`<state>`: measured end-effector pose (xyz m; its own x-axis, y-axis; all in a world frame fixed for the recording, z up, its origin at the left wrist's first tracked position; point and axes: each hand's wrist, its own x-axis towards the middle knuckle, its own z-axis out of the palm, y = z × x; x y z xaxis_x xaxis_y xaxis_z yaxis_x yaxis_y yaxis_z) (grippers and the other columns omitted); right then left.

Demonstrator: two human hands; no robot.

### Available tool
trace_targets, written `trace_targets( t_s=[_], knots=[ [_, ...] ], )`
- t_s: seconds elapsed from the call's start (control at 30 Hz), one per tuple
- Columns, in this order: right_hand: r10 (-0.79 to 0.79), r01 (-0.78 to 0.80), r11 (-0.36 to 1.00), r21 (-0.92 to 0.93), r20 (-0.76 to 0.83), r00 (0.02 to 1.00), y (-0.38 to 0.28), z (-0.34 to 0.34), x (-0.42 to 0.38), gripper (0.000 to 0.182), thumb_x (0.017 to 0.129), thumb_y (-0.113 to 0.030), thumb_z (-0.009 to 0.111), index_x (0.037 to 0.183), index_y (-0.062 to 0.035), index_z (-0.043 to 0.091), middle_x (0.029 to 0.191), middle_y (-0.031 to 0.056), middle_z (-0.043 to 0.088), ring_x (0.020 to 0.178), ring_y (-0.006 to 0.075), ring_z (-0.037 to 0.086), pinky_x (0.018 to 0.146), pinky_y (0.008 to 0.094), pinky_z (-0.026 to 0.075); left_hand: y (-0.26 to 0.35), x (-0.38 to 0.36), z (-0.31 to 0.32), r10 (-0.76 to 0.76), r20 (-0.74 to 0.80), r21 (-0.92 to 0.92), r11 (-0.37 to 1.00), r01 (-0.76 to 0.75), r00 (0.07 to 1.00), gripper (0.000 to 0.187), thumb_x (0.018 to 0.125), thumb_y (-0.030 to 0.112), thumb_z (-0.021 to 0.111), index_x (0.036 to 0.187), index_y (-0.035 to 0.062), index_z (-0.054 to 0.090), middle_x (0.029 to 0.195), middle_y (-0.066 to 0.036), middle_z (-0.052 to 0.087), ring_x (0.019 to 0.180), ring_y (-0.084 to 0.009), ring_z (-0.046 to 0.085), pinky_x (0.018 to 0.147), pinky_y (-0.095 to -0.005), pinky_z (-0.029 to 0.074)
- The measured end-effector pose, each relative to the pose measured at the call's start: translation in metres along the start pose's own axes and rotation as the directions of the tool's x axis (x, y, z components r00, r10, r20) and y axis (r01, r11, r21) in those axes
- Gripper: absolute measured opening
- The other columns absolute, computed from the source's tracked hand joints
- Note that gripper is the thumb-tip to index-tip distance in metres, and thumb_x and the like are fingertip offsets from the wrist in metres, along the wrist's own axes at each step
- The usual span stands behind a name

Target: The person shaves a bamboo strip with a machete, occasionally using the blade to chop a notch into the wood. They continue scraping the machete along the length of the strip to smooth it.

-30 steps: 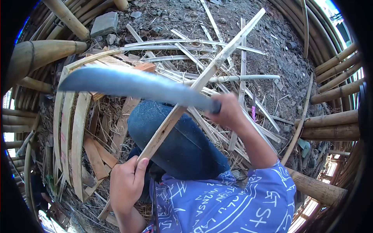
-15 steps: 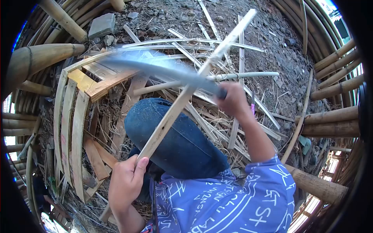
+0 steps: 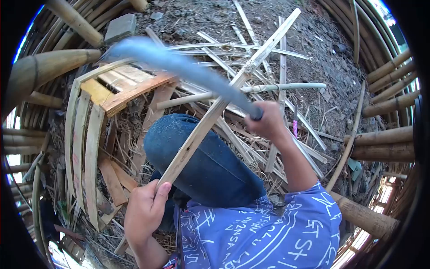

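Observation:
My left hand (image 3: 145, 208) grips the near end of a long bamboo strip (image 3: 197, 139), thumb on top. The strip slants up and away to the right across my raised knee. In my right hand (image 3: 268, 122) is the dark handle of a machete (image 3: 188, 74). Its long blade, blurred by motion, reaches left and crosses over the strip near the middle of the view. The blade's broad tip overlaps the corner of a wooden crate frame (image 3: 134, 92).
Bamboo slats (image 3: 92, 152) curve down the crate's left side. Split strips (image 3: 291, 86) and shavings litter the dirt around my knee. A grey block (image 3: 121, 28) lies at the back left. Thick bamboo poles (image 3: 380, 148) stick in from both sides.
The machete blade has swung upward at its tip, while my right hand has shifted slightly down. My left hand and the bamboo strip have hardly moved.

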<state>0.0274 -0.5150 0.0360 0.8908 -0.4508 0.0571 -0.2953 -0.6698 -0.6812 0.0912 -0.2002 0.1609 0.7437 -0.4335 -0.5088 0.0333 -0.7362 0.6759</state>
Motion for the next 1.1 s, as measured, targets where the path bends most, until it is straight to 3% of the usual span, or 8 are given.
trace_targets(
  t_s=[0.1, 0.23, 0.33, 0.4, 0.47, 0.57, 0.77, 1.1],
  knots=[
    [0.126, -0.119, 0.988, 0.095, -0.073, 0.989, 0.031, 0.004, 0.008, 0.021, 0.071, -0.01, 0.065, 0.056, -0.0018, 0.052, 0.048, 0.0039, 0.048, 0.042, 0.0119, 0.043, 0.044, 0.03, 0.035, 0.008, -0.003, 0.0, 0.0, -0.023, 0.09, 0.996, 0.002, 1.0, 0.036, 0.093, 0.025, 0.055, 0.071, -0.0038, 0.053, 0.052, -0.021, 0.043, 0.045, -0.0352, 0.041, 0.046, -0.0382, 0.036],
    [0.423, -0.387, 0.753, 0.532, 0.06, 0.904, 0.031, 0.013, -0.006, 0.018, 0.074, -0.008, 0.063, 0.059, -0.0026, 0.054, 0.049, 0.0012, 0.052, 0.039, 0.0105, 0.05, 0.038, 0.0252, 0.039, 0.002, 0.003, -0.003, 0.019, 0.041, 0.062, 0.998, -0.022, 0.999, 0.039, 0.093, 0.028, 0.054, 0.071, -0.0034, 0.055, 0.055, -0.022, 0.048, 0.052, -0.0393, 0.051, 0.05, -0.041, 0.039],
    [0.463, -0.39, 0.655, 0.647, 0.063, 0.884, 0.029, 0.021, -0.018, 0.012, 0.075, -0.007, 0.064, 0.067, -0.0017, 0.055, 0.05, 0.0022, 0.052, 0.039, 0.0104, 0.051, 0.036, 0.0236, 0.039, 0.0, 0.007, -0.005, 0.03, 0.069, 0.047, 0.998, -0.034, 0.997, 0.039, 0.093, 0.029, 0.054, 0.07, -0.0025, 0.055, 0.056, -0.022, 0.048, 0.053, -0.0393, 0.051, 0.052, -0.0415, 0.04],
    [0.442, -0.38, 0.692, 0.614, 0.056, 0.895, 0.016, 0.018, -0.023, 0.01, 0.076, -0.006, 0.064, 0.072, -0.0004, 0.056, 0.052, 0.002, 0.052, 0.039, 0.0101, 0.051, 0.036, 0.023, 0.04, 0.003, 0.003, -0.006, 0.019, 0.058, 0.074, 0.997, -0.024, 0.998, 0.039, 0.093, 0.03, 0.054, 0.07, -0.0016, 0.055, 0.056, -0.021, 0.048, 0.055, -0.0396, 0.052, 0.053, -0.0427, 0.04],
    [0.362, -0.306, 0.77, 0.56, 0.011, 0.932, 0.0, 0.014, -0.024, 0.014, 0.075, -0.006, 0.065, 0.066, -0.0007, 0.056, 0.051, 0.0001, 0.053, 0.041, 0.0074, 0.05, 0.039, 0.022, 0.037, 0.001, 0.001, -0.002, 0.133, -0.026, 0.139, 0.982, -0.129, 0.991, 0.033, 0.092, 0.025, 0.055, 0.073, -0.0022, 0.052, 0.054, -0.018, 0.045, 0.047, -0.0303, 0.047, 0.049, -0.0387, 0.036],
    [0.255, -0.209, 0.867, 0.453, -0.041, 0.966, -0.025, 0.007, -0.022, 0.017, 0.074, -0.006, 0.065, 0.062, -0.0005, 0.056, 0.052, -0.0039, 0.049, 0.05, 0.0043, 0.047, 0.046, 0.0228, 0.035, 0.007, -0.007, 0.008, 0.203, -0.151, 0.24, 0.957, -0.164, 0.968, 0.029, 0.091, 0.023, 0.056, 0.075, -0.0003, 0.052, 0.06, -0.019, 0.05, 0.056, -0.0393, 0.05, 0.052, -0.0425, 0.038],
    [0.007, -0.046, 0.944, 0.328, 0.118, 0.993, -0.081, -0.01, -0.026, 0.017, 0.072, -0.009, 0.066, 0.063, 0.0003, 0.055, 0.049, 0.0021, 0.046, 0.049, 0.0065, 0.045, 0.046, 0.0268, 0.036, 0.017, -0.015, 0.021, 0.235, -0.225, 0.395, 0.909, -0.132, 0.946, 0.023, 0.093, 0.024, 0.054, 0.079, 0.0062, 0.053, 0.064, -0.013, 0.058, 0.059, -0.0345, 0.059, 0.052, -0.0443, 0.044],
    [0.009, -0.109, 0.942, 0.319, 0.3, 0.954, -0.095, 0.0, -0.039, 0.019, 0.07, -0.013, 0.068, 0.064, 0.002, 0.057, 0.051, 0.0048, 0.053, 0.048, 0.0083, 0.046, 0.046, 0.0288, 0.039, 0.042, 0.007, 0.041, 0.231, -0.227, 0.48, 0.872, -0.098, 0.946, 0.022, 0.094, 0.023, 0.05, 0.083, 0.004, 0.051, 0.066, -0.017, 0.058, 0.064, -0.0385, 0.059, 0.056, -0.0477, 0.044]
  ],
)
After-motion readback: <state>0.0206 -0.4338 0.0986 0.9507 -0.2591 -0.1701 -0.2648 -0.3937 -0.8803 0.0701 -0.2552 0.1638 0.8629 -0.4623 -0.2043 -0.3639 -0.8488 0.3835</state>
